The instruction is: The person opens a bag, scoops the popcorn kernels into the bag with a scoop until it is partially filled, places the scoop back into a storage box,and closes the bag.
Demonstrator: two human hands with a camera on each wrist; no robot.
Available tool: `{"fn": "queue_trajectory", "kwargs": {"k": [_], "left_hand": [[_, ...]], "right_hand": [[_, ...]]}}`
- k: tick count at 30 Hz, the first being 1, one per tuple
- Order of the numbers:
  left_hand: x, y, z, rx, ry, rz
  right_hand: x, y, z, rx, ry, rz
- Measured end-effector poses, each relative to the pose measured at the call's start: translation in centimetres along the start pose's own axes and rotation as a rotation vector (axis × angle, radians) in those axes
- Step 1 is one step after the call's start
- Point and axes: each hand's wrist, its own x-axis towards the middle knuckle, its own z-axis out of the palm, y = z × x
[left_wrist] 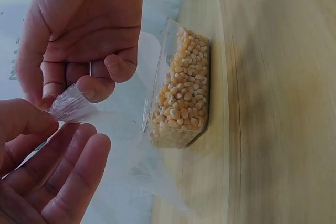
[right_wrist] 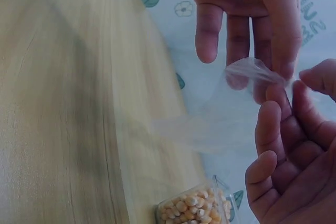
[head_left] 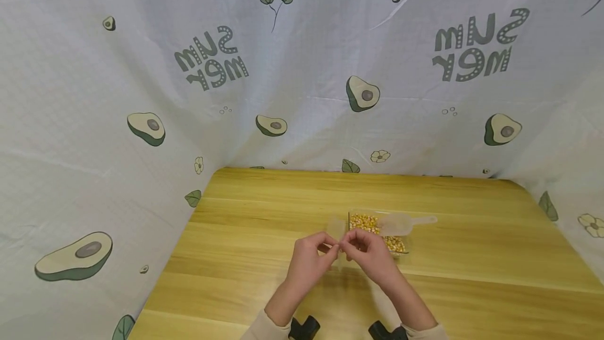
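A thin clear plastic bag hangs between the two hands, its gathered edge bunched up. My left hand pinches that edge between thumb and index finger. From the other side, my right hand pinches the bag as well, the fingertips of both hands nearly touching. The bag's lower part spreads out loosely, faint and see-through, in the right wrist view. Just beyond the right hand stands a clear rectangular container of yellow corn kernels, partly hidden by that hand in the head view.
A translucent scoop lies on the corn, its handle sticking out past the container's right side. Everything stands on a wooden table. A white curtain with avocado prints hangs behind the table and along its sides.
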Motion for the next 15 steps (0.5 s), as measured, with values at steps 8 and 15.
{"fn": "queue_trajectory", "kwargs": {"k": [8,15], "left_hand": [[-0.04,-0.08,0.13,0.196,0.061,0.127],[-0.17,-0.07,0.0,0.136,0.032,0.072]], "right_hand": [[-0.03,-0.46,0.39,-0.03,0.039,-0.012],[0.19,-0.02,0.28,-0.033,-0.016,-0.047]]}}
